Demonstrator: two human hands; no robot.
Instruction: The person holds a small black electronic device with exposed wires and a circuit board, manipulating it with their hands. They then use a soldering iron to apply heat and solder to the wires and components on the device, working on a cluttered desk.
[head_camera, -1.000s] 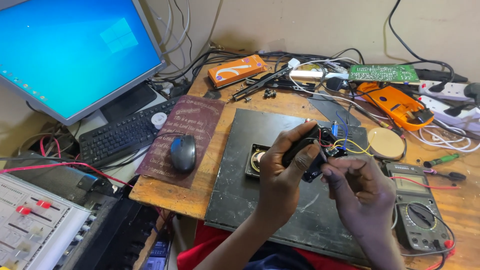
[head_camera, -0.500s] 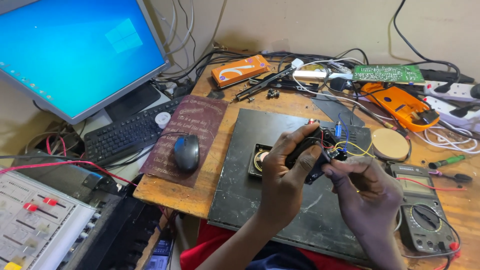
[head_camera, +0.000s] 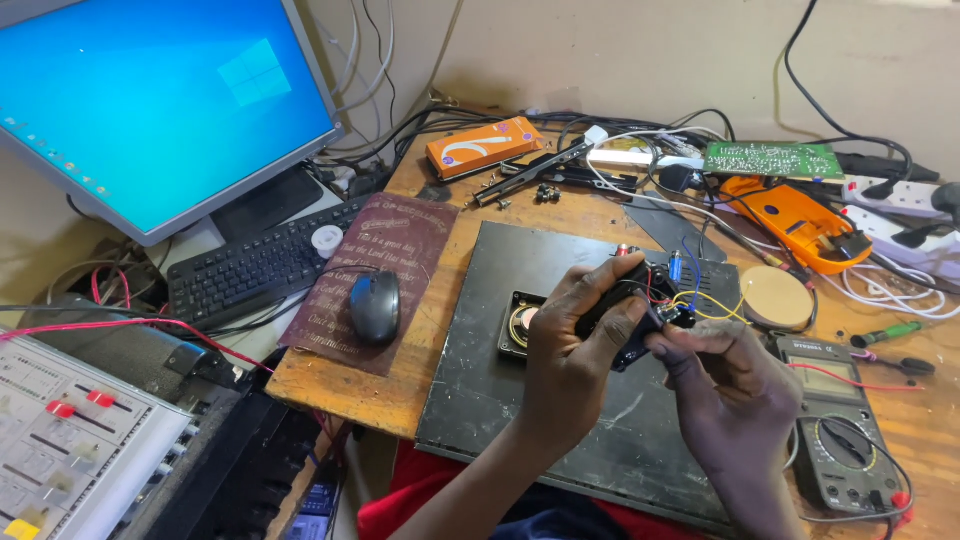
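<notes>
- The left hand (head_camera: 575, 345) holds a small black electronic module with red, yellow and blue wires (head_camera: 640, 310) above the middle of a dark scuffed metal work plate (head_camera: 520, 400); its fingers are curled tight around the module's near-left side, thumb pressed on top.
- The right hand (head_camera: 725, 385) sits just right of it, thumb and forefinger pinched together at the module's right edge, where the thin wires come out. What exactly lies in that pinch is too small to tell.
- Compared with a second ago, both hands have stayed over the same part of the plate and the left hand's grip looks the same. The right fingertips have closed in tighter against the module's edge, so the work is at a fine, close stage on the wiring rather than a change of tool or part.
- Just left of the left hand, a small square black speaker with a pale round cone (head_camera: 520, 325) lies on the plate, apart from the fingers.
- Further left, a black computer mouse (head_camera: 375, 305) rests on a maroon printed mat (head_camera: 375, 265), with a black keyboard (head_camera: 255, 270) and a lit blue monitor (head_camera: 150, 100) beyond.
- Right of the hands lie a round tan disc (head_camera: 775, 297) and a dark grey multimeter with a dial (head_camera: 835, 420); at the far right, an orange meter (head_camera: 800, 225) and a green circuit board (head_camera: 770, 158).
</notes>
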